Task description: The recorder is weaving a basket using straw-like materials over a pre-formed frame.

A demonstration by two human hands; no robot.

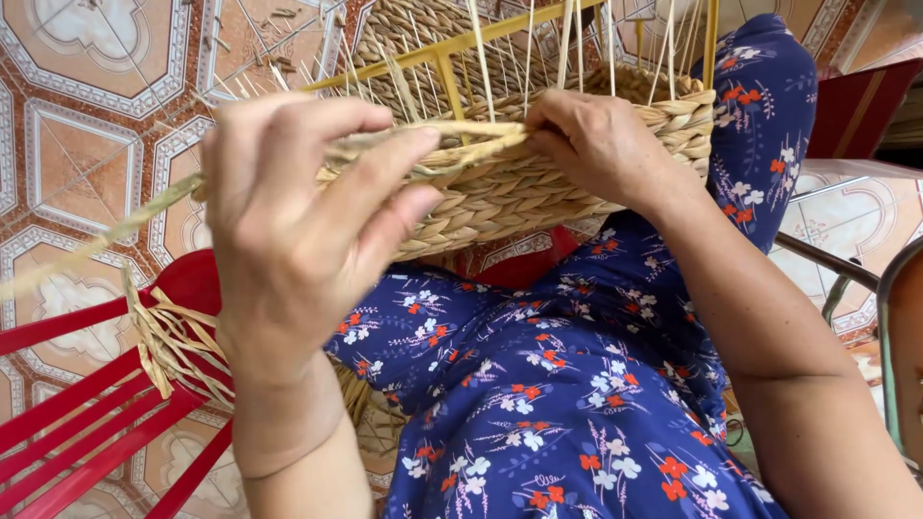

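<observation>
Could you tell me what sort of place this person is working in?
Probably a home or small craft workshop: patterned floor tiles, a red plastic chair, and a half-woven basket held on the lap by both hands.

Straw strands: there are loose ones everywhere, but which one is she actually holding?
The long twisted strand stretched between both hands: the left hand pinches it, the right hand presses it to the basket rim. The bundle on the red chair lies untouched.

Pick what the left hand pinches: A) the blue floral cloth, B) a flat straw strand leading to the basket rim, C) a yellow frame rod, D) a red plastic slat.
B: the left hand pinches a pale straw strand between thumb and fingers, and it runs across to the basket rim, where the right hand presses.
</observation>
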